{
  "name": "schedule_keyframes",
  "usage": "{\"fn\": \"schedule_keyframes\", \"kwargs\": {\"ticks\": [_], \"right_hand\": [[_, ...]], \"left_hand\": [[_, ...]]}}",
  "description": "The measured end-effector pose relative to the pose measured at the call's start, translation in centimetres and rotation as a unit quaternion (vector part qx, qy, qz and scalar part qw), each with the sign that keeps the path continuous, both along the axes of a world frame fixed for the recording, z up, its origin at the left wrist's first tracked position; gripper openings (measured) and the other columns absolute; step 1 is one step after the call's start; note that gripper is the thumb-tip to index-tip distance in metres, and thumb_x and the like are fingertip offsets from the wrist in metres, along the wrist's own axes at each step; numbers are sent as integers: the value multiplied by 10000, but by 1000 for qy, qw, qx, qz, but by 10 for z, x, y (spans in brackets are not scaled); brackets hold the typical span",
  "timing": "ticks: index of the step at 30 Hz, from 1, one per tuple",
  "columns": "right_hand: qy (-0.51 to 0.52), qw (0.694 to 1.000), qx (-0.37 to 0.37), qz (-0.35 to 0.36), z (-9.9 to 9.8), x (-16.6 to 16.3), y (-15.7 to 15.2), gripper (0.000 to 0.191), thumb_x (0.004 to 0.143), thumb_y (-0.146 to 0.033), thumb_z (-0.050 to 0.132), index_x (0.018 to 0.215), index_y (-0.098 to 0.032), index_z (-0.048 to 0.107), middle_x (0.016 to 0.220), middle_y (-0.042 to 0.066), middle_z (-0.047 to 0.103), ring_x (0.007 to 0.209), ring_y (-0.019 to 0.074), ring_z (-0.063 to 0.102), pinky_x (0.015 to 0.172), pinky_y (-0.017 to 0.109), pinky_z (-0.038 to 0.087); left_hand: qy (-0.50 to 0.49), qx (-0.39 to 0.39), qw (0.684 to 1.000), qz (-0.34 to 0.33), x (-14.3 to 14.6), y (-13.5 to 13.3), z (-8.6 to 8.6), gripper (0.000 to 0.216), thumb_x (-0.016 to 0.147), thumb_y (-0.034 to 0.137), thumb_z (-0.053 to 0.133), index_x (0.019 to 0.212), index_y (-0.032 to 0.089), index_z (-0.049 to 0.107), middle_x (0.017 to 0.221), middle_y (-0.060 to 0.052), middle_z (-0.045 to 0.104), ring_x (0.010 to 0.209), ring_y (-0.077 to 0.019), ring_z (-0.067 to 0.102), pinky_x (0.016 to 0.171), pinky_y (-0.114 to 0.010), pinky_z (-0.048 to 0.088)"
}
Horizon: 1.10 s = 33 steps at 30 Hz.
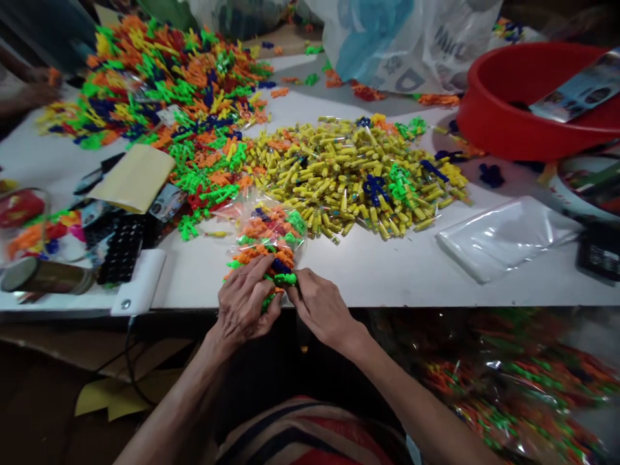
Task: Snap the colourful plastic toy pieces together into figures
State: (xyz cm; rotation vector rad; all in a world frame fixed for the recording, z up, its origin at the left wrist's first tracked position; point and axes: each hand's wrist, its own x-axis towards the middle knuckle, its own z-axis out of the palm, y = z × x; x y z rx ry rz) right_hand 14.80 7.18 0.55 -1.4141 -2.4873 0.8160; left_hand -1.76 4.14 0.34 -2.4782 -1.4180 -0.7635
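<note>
Bag [254, 201], clear, with toys [266, 227]: on worktop [387, 274] at near edge, seven o'clock from yellow heap [334, 177], likely for easy reach. Left hand [247, 297]: grip closed over near end, seemingly steadying toys. Right hand [325, 305]: grip pinching bag's five-o'clock edge.

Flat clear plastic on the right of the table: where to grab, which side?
Likely the near corner, coming from the front: the clear plastic lies flat and thin, that corner pointing toward the front edge of the white table, with a black object to its right.
</note>
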Motion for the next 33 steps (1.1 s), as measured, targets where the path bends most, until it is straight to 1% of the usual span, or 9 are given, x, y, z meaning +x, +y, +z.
{"fn": "schedule_keyframes", "kwargs": {"ticks": [3,6,9,12,16,22,26,29,33], "right_hand": [[-92,994,20,46,10,-1,0,212,911,-142,328,1026,-118,505,931,127,623,780,231,637,670,330,459],[-160,980,37,110,23,-2,4,258,870,-49,326,1048,-99,505,911,151,625,779,236,646,659,328,476],[-182,971,56,147,32,-3,9,264,855,-35,345,1041,-85,526,896,170,627,796,235,646,658,311,479],[-175,968,55,172,34,-6,14,244,863,-65,356,986,-106,562,860,151,641,795,247,644,660,324,476],[-168,974,37,146,34,-10,13,243,876,-98,363,1011,-103,565,860,160,647,824,255,639,694,333,468],[-167,976,37,137,30,-10,8,232,888,-109,381,1027,-128,565,984,152,644,892,244,633,722,324,465],[-160,984,58,55,19,-7,6,206,926,-199,368,1010,-130,543,941,131,652,794,234,656,664,316,471],[-139,984,82,72,13,-9,4,188,927,-176,361,988,-133,533,942,129,647,793,222,658,658,306,471],[-180,974,94,97,15,-15,0,213,872,-45,355,949,-125,537,898,136,647,759,224,662,644,309,480]], "left_hand": [[1,6,1000,11,-1,-2,-3,208,751,203,574,953,198,526,1234,-139,570,1154,-261,524,872,-401,465],[1,-2,1000,13,-2,-4,-4,371,770,207,548,1138,194,502,1245,-136,568,1175,-248,511,904,-386,447],[3,-9,1000,7,-2,-4,-2,484,787,202,517,1265,185,445,1260,-140,559,1186,-246,503,934,-380,432],[-2,-4,1000,7,-1,-4,-1,532,795,206,497,1314,134,405,1254,-168,557,1191,-253,500,952,-381,426],[6,-9,1000,18,0,-3,-3,533,802,211,485,1324,139,412,1278,-159,540,1201,-256,491,968,-378,418],[25,-21,999,10,-2,-3,-3,457,802,204,502,1258,200,512,1284,-121,544,1196,-262,494,960,-388,424],[25,0,1000,6,-5,-3,-3,433,812,214,518,1244,189,526,1266,-129,557,1189,-257,500,950,-381,433],[32,13,999,17,-7,-4,-4,428,818,222,506,1246,211,528,1274,-124,552,1183,-256,505,950,-384,433],[43,16,998,37,-5,-5,-6,400,815,219,500,1209,238,561,1273,-102,557,1172,-255,514,932,-380,446]]}}
